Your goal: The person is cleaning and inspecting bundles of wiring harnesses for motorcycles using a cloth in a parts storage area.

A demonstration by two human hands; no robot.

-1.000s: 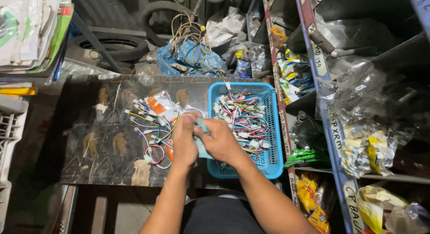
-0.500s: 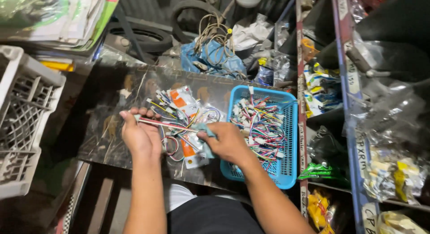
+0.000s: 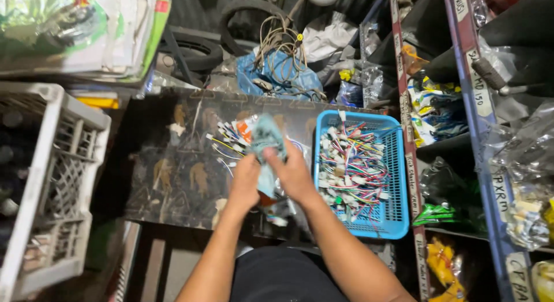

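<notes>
My left hand (image 3: 244, 182) and my right hand (image 3: 293, 172) are together over a small dark table (image 3: 173, 169), both gripping a pale blue-green plastic bag (image 3: 265, 141) that is blurred. Under and behind the bag lies a heap of coloured wire connectors (image 3: 231, 137) with white plugs. Just right of my right hand stands a blue plastic basket (image 3: 395, 221) filled with more coloured wire connectors (image 3: 352, 163).
A white plastic crate (image 3: 52, 181) stands at the left. Stacked papers and packets (image 3: 75, 30) lie at the upper left. A blue bag with tangled cables (image 3: 283, 65) sits behind the table. Metal shelves (image 3: 479, 94) with bagged parts fill the right side.
My left hand has come in from the left side of the wire heap to meet my right hand. Both now hold the pale bag lifted above the wires.
</notes>
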